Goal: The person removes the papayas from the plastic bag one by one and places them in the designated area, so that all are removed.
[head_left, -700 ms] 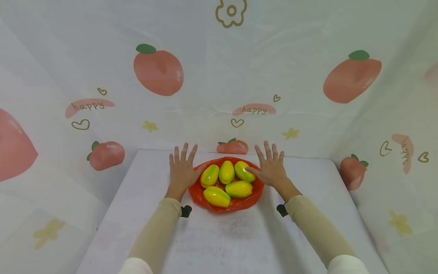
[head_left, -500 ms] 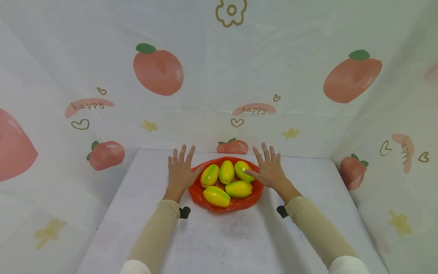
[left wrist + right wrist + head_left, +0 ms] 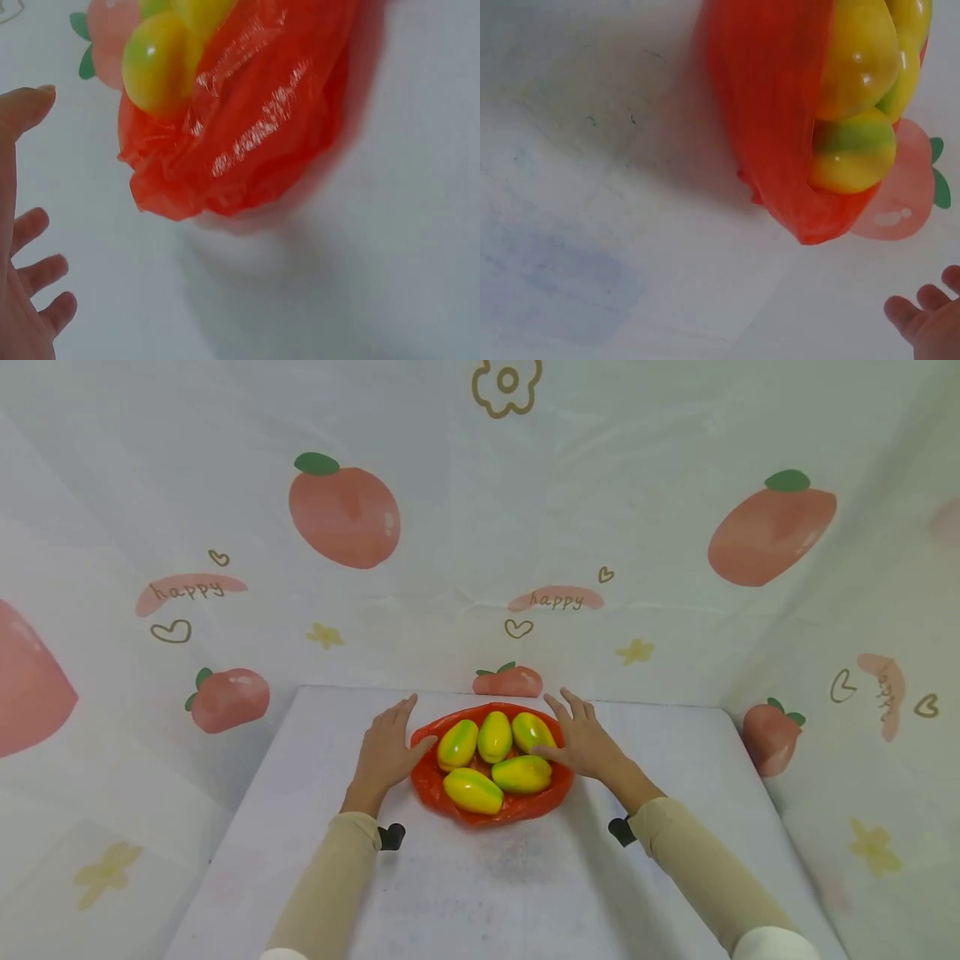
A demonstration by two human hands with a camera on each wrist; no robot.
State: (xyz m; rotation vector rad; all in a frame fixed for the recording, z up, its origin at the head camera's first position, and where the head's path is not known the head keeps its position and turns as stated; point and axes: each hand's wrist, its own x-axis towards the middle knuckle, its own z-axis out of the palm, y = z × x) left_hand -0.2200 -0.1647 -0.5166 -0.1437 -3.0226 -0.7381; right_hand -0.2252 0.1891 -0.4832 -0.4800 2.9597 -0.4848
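Note:
A red plastic bag [image 3: 525,810] lies spread on the white table, its rim folded outward like a shallow bowl. Several glossy yellow-green fruits, shaped like mangoes or small papayas, rest in it, one of them [image 3: 474,791] at the front left. My left hand [image 3: 381,756] hovers by the bag's left side, thumb toward the rim and fingers loosely bent. On the other side is my right hand [image 3: 590,745], its thumb overlapping the back-right fruit in the head view. Both wrist views show space between the fingers and the red plastic [image 3: 255,142]; neither hand holds anything.
White cloth walls [image 3: 450,527] printed with fruit, hearts and "happy" stand behind and on both sides of the table [image 3: 480,893]. A small black piece [image 3: 621,831] shows at the right wrist, and another black piece [image 3: 392,837] at the left.
Both hands have turned and their fingers have bent and come lower from an upright spread. The left hand has shifted slightly left and toward me. Bag and fruits stay in place.

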